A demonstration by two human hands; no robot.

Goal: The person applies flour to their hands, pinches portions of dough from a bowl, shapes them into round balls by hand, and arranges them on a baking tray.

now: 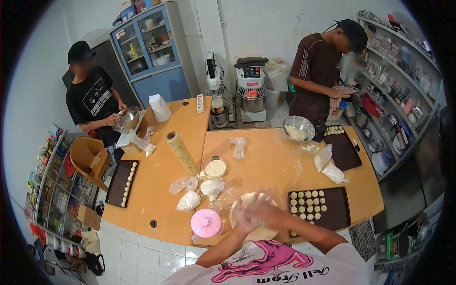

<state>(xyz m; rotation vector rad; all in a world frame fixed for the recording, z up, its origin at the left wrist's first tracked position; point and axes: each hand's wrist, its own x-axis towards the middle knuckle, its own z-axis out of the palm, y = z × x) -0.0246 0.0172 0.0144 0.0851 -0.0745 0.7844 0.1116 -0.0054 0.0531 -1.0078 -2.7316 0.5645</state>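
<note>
My left hand is raised over a wide cream-coloured bowl at the table's front edge. Its fingers look stretched out, though partly blurred. Across it lies my right hand, palm side hidden and fingers smeared by motion. Whether anything sits between the two palms I cannot see. Just right of the bowl is a dark baking tray with rows of small pale dough balls. A pink lidded container stands left of the bowl.
Bags of white powder, a bowl of white powder and an upright plastic-film roll stand left of centre. Two co-workers stand across the table, beside a glass bowl and a metal dough bowl. More trays lie at both ends.
</note>
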